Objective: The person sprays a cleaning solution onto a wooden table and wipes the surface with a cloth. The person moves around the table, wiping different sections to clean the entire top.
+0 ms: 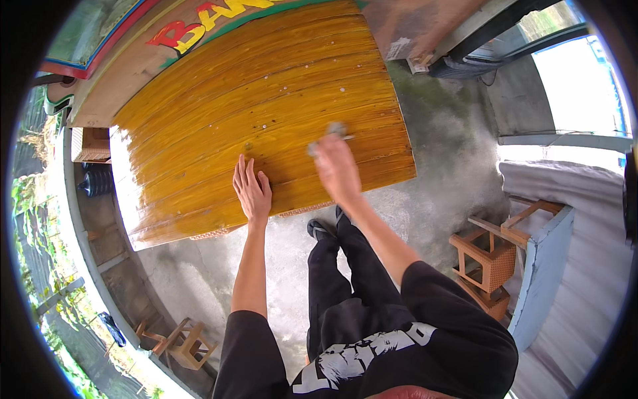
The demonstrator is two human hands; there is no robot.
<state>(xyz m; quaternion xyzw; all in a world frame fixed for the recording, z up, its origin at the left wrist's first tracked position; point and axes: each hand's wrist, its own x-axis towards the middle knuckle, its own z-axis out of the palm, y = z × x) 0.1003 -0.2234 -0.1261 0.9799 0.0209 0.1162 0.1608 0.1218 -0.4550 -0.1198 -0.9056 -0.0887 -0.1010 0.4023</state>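
Note:
A yellow-brown wooden plank table (209,129) with a glossy surface and small pale specks stands before me. My left hand (252,192) lies flat near its front edge, fingers spread, holding nothing. My right hand (340,167), blurred, is over the right part of the tabletop, closed on a greyish cloth (337,129) that sticks out past the fingers. Much of the cloth is hidden by the hand.
A painted wall (124,75) with large lettering rises behind the table. Woven-pattern plastic stools (486,262) and a light blue board (546,274) stand at right. Another stool (192,345) is at lower left. My feet are on the concrete floor (433,199).

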